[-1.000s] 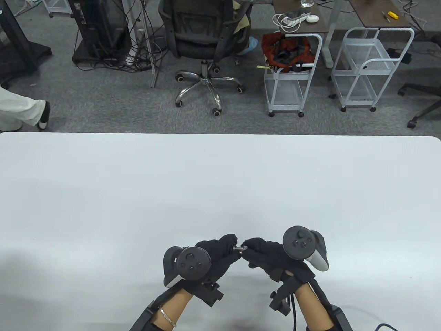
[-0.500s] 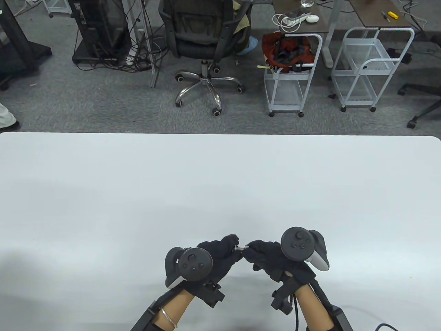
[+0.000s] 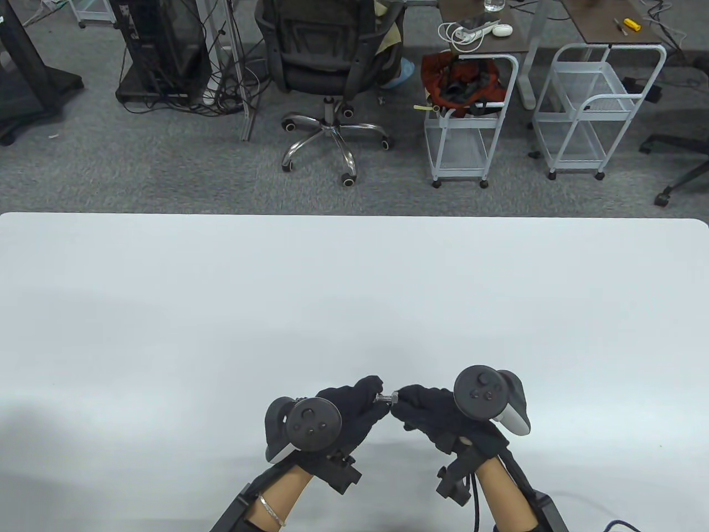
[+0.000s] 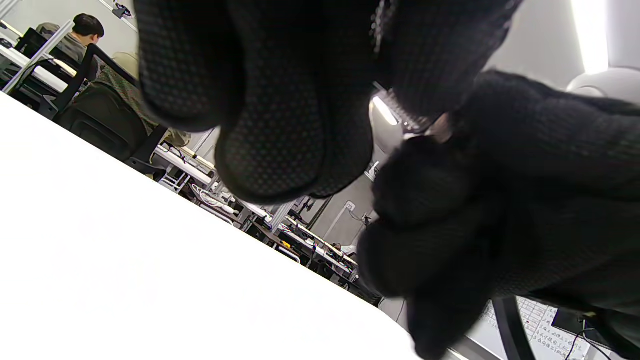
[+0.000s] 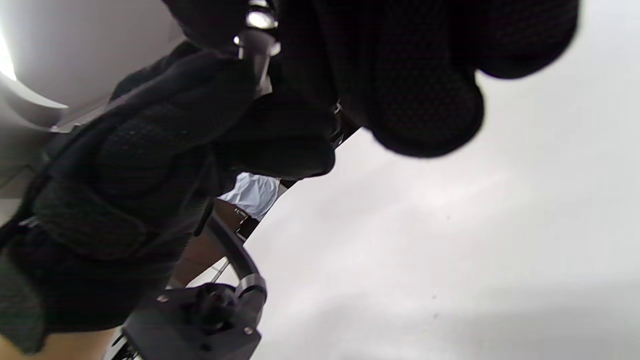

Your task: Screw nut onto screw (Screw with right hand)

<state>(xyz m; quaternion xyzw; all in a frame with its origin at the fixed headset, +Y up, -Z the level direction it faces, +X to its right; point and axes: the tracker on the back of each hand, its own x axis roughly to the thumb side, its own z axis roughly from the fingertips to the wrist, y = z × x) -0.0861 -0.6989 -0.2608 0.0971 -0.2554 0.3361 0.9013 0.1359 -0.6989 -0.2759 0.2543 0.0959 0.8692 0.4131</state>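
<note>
Low over the white table [image 3: 354, 288], near its front edge, my two gloved hands meet fingertip to fingertip. My left hand [image 3: 372, 397] pinches a small metal screw [image 3: 381, 398], whose threaded shaft points right. My right hand [image 3: 401, 400] pinches a silver nut [image 3: 395, 397] that sits on the shaft's end. In the left wrist view the threaded shaft [image 4: 407, 112] runs from my left fingers [image 4: 280, 125] into the right hand [image 4: 500, 200]. In the right wrist view a bit of shiny metal [image 5: 256, 27] shows between the fingers. The screw head is hidden.
Beyond the table's far edge on the grey carpet stand an office chair [image 3: 327, 61] and two white wire carts [image 3: 471, 122], [image 3: 598, 105]. A cable [image 3: 620, 523] lies at the table's front right corner.
The hands have hardly moved. The nut now shows more plainly between the fingertips, and the right hand has shifted slightly. A person walking at the left edge has left the view.
</note>
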